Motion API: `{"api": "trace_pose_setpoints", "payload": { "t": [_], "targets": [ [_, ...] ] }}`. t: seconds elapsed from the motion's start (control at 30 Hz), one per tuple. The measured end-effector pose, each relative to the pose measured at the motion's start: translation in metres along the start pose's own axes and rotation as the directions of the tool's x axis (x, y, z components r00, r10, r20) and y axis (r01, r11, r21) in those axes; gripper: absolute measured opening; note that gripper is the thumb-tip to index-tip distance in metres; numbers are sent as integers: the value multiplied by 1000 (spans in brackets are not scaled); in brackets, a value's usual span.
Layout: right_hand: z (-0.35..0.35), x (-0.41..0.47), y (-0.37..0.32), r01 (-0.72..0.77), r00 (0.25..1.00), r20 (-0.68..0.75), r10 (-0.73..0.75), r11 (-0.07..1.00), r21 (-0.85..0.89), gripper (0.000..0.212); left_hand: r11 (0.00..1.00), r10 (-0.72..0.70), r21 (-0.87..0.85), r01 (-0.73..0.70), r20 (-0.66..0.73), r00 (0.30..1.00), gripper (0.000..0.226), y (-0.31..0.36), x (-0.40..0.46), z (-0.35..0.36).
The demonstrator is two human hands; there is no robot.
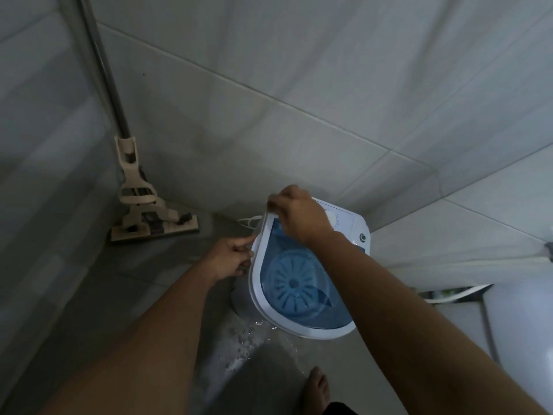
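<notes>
Tipping one washer (260, 298) toward us on the floor (119, 310), beside the wall (299, 100); we judge the tilt is meant to drain it, since water (250, 336) spills below the low rim. Two hands hold it. Left hand (232, 259): fingers curled round the left rim, steadying. Right hand (299, 215): fingers and thumb pinching the raised top edge, probably for leverage. One blue pulsator (294, 284) inside. One mop (140, 202), upright in the corner, well apart. One white cord (248, 220) behind. One bare foot (318, 387) near the puddle.
</notes>
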State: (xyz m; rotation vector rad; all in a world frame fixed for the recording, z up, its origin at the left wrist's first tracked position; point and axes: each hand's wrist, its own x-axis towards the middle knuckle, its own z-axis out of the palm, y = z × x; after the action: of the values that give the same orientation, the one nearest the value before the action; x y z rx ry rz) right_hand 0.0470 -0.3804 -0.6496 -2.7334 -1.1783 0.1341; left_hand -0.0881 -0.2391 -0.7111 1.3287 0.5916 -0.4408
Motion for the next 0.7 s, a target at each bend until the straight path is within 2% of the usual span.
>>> {"api": "trace_pose_setpoints", "payload": {
  "t": [0.07, 0.13, 0.2, 0.27, 0.33, 0.37, 0.47, 0.57, 0.63, 0.7],
  "targets": [
    [-2, -6, -8, 202, 961, 185, -203, 979, 23, 30, 1000, -5, -16, 5, -8, 1000, 44, -1, 1, 0],
    [-11, -3, -10, 289, 920, 260, -293, 956, 55, 30, 999, -9, -31, 9, -18, 1000, 44, -2, 2, 1],
    [-21, 9, -3, 226, 963, 133, -232, 972, 60, 28, 999, -6, -37, 5, -13, 1000, 44, -2, 2, 1],
    [-29, 21, 8, 58, 998, -34, -57, 998, 20, 29, 1000, -1, -25, 1, -12, 1000, 45, -1, 0, 1],
    [-29, 26, 12, -91, 993, -78, 89, 995, -27, 31, 1000, -5, -6, 5, -14, 1000, 46, 0, -1, 0],
    [-26, 26, 10, -110, 992, -62, 107, 993, -45, 30, 1000, -5, -2, 5, -13, 1000, 46, 1, -2, 0],
    [-11, 6, -4, -8, 999, 42, 10, 999, -45, 31, 1000, -4, 0, 4, -13, 1000, 46, 3, -4, 0],
    [2, -23, -16, 99, 993, 59, -100, 995, 23, 37, 1000, -15, -15, 14, -25, 1000, 42, 3, -5, 2],
    [4, -40, -24, 213, 965, 139, -224, 973, 95, 40, 999, -14, -33, 13, -23, 1000, 32, 4, -8, 3],
    [-4, -48, -27, 233, 930, 237, -282, 949, 211, 39, 999, -5, -32, 4, -14, 1000, 34, 5, -9, 4]
  ]
}}
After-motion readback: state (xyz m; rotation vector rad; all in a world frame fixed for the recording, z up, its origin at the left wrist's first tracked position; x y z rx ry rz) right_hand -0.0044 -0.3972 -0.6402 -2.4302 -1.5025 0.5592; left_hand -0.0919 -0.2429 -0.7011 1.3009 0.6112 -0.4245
